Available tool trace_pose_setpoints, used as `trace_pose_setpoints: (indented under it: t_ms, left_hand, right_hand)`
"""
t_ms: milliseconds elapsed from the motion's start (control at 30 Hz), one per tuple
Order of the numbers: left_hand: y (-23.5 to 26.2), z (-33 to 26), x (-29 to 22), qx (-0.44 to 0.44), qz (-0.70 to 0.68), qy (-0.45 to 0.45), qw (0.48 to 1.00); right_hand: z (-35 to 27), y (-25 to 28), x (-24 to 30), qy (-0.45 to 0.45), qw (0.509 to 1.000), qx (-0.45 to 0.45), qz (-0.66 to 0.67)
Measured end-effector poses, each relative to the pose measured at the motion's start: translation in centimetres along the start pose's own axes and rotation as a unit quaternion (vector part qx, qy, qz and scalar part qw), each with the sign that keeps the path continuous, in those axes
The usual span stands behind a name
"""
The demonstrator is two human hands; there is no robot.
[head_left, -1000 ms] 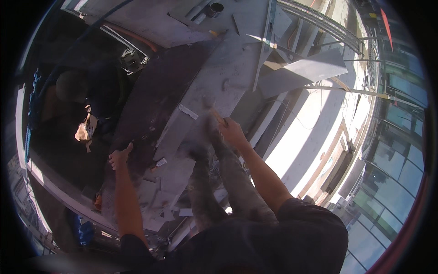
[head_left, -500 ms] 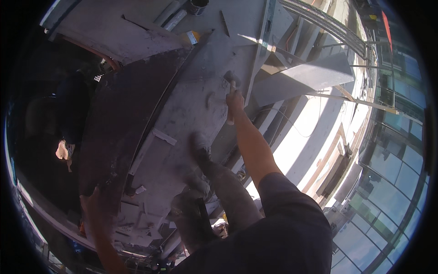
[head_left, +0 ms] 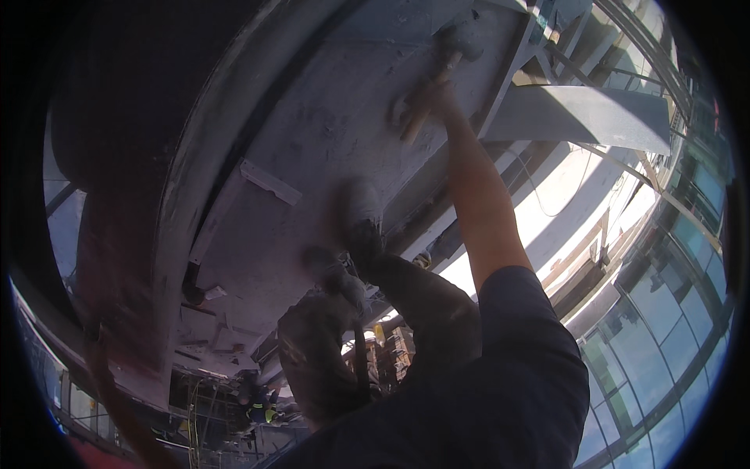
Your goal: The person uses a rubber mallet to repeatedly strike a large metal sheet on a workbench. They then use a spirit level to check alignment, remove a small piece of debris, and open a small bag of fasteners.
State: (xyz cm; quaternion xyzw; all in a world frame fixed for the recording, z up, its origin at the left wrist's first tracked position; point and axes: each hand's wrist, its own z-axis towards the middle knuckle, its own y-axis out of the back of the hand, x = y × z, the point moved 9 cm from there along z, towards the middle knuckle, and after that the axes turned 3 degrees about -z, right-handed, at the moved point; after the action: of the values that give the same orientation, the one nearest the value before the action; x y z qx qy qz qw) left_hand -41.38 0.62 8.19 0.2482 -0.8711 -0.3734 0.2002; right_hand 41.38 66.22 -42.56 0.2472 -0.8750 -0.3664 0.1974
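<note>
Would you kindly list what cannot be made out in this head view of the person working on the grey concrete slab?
- Right hand: blurred by motion; it grips a wooden-handled hammer, whose head is smeared.
- Left hand: not visible; only a blurred forearm shows at the dark lower-left rim.
- Worker's dusty grey boots: blurred, details unreadable.
- Person far below: too small to tell what they do.

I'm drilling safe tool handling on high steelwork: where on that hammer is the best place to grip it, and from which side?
Probably low on the wooden handle, where the right hand already wraps the hammer, away from the grey head. The shaft runs diagonally, head up and away, free end nearer the person, so closing the fingers around it from that near end looks most natural. Motion blur hides finger detail.
</note>
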Motion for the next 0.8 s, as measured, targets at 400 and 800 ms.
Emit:
trace_pose_setpoints:
  t_ms: [400,800]
  left_hand:
    - [5.4,-5.7,-20.9,-0.081,-0.177,0.279,0.940]
    - [2.6,-25.5,-26.7,-0.645,-0.343,0.273,0.626]
  right_hand:
    - [-1.7,-7.0,-12.2,-0.224,0.884,0.033,0.409]
    - [3.4,-2.4,-16.0,-0.104,0.918,-0.057,0.378]
